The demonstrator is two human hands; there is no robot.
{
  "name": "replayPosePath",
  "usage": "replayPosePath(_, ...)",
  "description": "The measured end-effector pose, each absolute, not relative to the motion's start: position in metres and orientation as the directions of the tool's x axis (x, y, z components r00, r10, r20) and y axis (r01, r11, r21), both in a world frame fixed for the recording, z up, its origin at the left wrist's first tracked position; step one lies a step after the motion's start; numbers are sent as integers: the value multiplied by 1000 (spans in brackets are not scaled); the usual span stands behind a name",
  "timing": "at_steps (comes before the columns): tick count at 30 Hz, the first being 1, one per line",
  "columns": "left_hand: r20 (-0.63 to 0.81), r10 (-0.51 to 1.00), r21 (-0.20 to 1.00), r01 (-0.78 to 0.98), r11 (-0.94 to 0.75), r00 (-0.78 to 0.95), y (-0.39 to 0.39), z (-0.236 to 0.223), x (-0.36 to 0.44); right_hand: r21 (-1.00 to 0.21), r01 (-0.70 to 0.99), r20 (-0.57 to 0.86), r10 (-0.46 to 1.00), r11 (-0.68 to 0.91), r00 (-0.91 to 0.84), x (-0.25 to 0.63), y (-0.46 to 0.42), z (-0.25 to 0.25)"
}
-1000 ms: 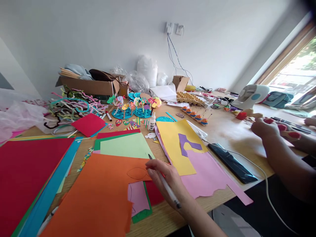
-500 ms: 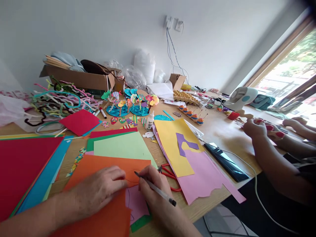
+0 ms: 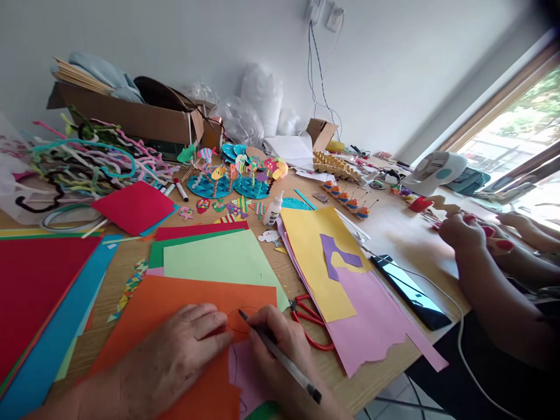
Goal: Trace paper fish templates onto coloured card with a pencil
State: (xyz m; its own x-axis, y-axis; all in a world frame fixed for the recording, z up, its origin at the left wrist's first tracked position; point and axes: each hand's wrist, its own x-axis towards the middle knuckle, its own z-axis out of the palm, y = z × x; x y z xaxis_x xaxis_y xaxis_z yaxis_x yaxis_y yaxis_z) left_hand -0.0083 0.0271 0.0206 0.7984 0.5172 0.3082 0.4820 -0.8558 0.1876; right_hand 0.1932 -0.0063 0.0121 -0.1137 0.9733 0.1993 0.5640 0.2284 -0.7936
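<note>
My left hand point(image 3: 175, 356) lies flat, fingers spread, on an orange paper sheet point(image 3: 175, 297) near the table's front edge. My right hand point(image 3: 280, 344) grips a pen point(image 3: 280, 357), its tip touching a drawn oval outline on the orange sheet. A pink paper piece point(image 3: 247, 373) lies under my right hand. Red-handled scissors point(image 3: 310, 321) rest just right of that hand.
Stacked coloured sheets point(image 3: 39, 280) cover the left. A yellow sheet point(image 3: 315, 256) and a pink sheet point(image 3: 371, 321) lie to the right, next to a phone point(image 3: 411, 291) on a cable. Another person's hands point(image 3: 472, 233) work at the right. A glue bottle point(image 3: 273, 211), paper crafts point(image 3: 236, 175), pipe cleaners point(image 3: 87, 163) and boxes stand behind.
My left hand came into view and settled on the orange sheet. My right hand brought the pen tip down to the drawn outline. The view tilted slightly downward.
</note>
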Motion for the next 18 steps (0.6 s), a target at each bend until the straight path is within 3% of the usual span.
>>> replayPosePath(6, 356, 490, 115, 483, -868, 796, 28, 28, -8, -787, 570, 212, 971, 237, -111, 194, -5, 13)
replayPosePath(18, 362, 476, 81, 482, -872, 801, 28, 24, -7, -791, 555, 222, 966, 258, -132, 194, -6, 11)
